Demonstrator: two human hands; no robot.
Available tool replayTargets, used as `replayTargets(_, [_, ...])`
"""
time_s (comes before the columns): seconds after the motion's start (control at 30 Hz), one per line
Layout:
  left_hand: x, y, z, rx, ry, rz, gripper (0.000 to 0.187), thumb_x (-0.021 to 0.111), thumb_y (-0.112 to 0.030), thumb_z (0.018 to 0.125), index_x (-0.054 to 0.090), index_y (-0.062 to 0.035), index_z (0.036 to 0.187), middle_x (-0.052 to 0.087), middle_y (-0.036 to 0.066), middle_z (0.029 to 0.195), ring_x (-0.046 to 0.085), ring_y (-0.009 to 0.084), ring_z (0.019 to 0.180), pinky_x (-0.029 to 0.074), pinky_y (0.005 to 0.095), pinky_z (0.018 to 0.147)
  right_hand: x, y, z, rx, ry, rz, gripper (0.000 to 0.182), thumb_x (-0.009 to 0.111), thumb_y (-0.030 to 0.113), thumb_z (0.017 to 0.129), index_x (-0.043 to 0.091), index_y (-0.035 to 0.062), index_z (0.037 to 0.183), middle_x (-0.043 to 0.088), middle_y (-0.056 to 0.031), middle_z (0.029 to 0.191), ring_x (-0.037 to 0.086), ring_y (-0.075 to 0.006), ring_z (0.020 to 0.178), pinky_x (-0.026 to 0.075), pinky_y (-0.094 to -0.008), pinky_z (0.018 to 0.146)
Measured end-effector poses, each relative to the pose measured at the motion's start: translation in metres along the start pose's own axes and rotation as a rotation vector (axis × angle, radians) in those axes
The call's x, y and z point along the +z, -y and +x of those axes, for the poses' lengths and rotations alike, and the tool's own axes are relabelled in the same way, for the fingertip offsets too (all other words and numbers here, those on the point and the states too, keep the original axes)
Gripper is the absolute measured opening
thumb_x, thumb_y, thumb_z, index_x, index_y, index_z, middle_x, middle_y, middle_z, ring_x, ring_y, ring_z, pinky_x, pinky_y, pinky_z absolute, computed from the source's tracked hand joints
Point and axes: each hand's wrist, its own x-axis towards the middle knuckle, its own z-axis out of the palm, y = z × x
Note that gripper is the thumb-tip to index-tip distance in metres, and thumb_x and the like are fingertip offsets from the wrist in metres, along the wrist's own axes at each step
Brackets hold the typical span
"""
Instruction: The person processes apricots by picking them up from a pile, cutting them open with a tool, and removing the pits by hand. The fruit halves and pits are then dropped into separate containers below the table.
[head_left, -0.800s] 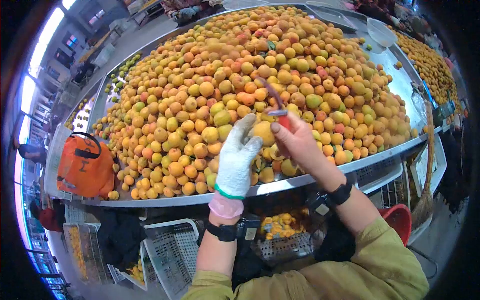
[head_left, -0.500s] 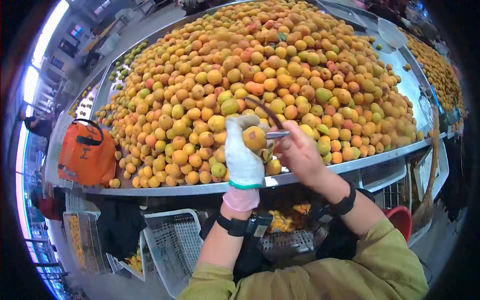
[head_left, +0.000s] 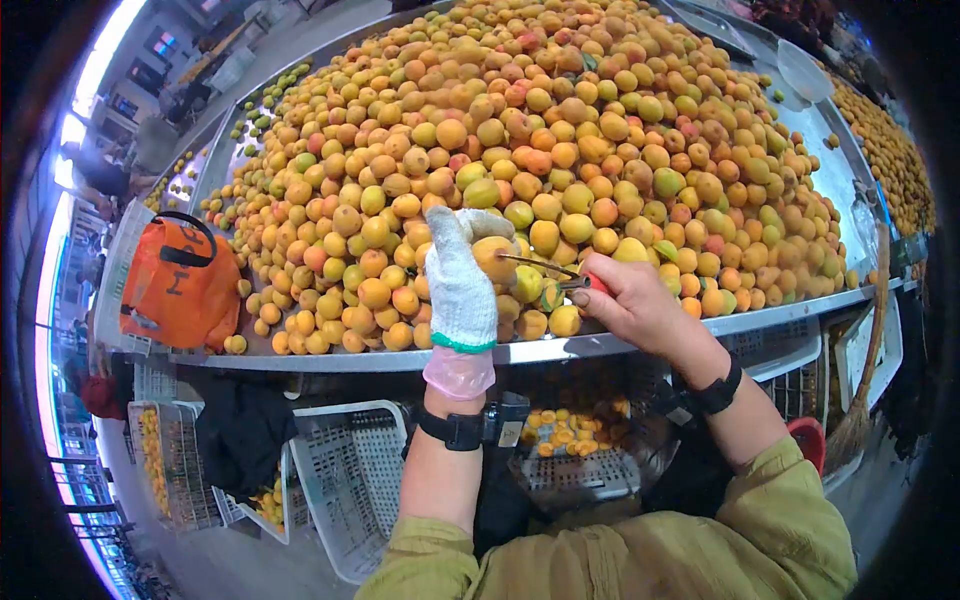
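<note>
My left hand (head_left: 462, 295), in a white knit glove with a green cuff over pink plastic, holds a yellow-orange apricot (head_left: 490, 258) between thumb and fingers. Bare, my right hand (head_left: 645, 308) is closed around the red handle of a knife (head_left: 540, 263) with a thin, slightly curved blade. The blade points left, its tip right at the apricot. Both hands are over the front edge of a big heap of apricots (head_left: 400, 170) on a metal table (head_left: 560, 348). Below them, a plastic crate (head_left: 580, 484) contains orange apricot halves (head_left: 572, 432).
An orange bag (head_left: 180, 285) with a black handle stands at the table's left end. Under the table sits a white crate (head_left: 352, 480), left of the one with halves. A broom (head_left: 852, 425) leans at the right, near a red basin (head_left: 810, 442).
The knife blade has swung down from pointing up and left to lying nearly level, tip against the apricot. My right hand has shifted slightly right and down, my left hand slightly left.
</note>
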Motion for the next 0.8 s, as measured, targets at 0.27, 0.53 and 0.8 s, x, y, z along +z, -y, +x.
replayTargets(0.27, [-0.014, 0.004, 0.004, 0.084, 0.103, 0.222, 0.076, 0.019, -0.061, 0.097, 0.064, -0.0012, 0.084, 0.062, 0.006, 0.070, 0.057, 0.0125, 0.062, 0.047, 0.0234, 0.054, 0.001, -0.005, -0.001, -0.017, -0.004, -0.174, 0.031, 0.060, 0.036, 0.089, 0.050, 0.0069, 0.083, 0.055, -0.0158, 0.066, 0.058, -0.0379, 0.064, 0.043, -0.0449, 0.055])
replayTargets(0.53, [-0.019, -0.008, -0.004, 0.207, 0.347, 0.015, 0.053, 0.067, -0.026, 0.087, 0.045, 0.0017, 0.126, 0.057, 0.013, 0.115, 0.060, 0.0193, 0.097, 0.052, 0.0308, 0.082, -0.012, -0.014, 0.000, 0.115, -0.046, 0.019, 0.033, 0.058, 0.032, 0.091, 0.050, 0.0037, 0.077, 0.052, -0.0141, 0.062, 0.053, -0.0324, 0.058, 0.040, -0.0394, 0.053])
replayTargets(0.8, [-0.005, -0.001, -0.017, 0.078, 0.452, -0.508, 0.055, 0.066, -0.025, 0.087, 0.043, 0.0008, 0.130, 0.051, 0.015, 0.126, 0.055, 0.0236, 0.113, 0.046, 0.0352, 0.098, 0.002, 0.001, -0.005, 0.051, -0.085, 0.164, 0.028, 0.058, 0.027, 0.092, 0.050, 0.0028, 0.080, 0.052, -0.0138, 0.062, 0.056, -0.0294, 0.060, 0.042, -0.0365, 0.055])
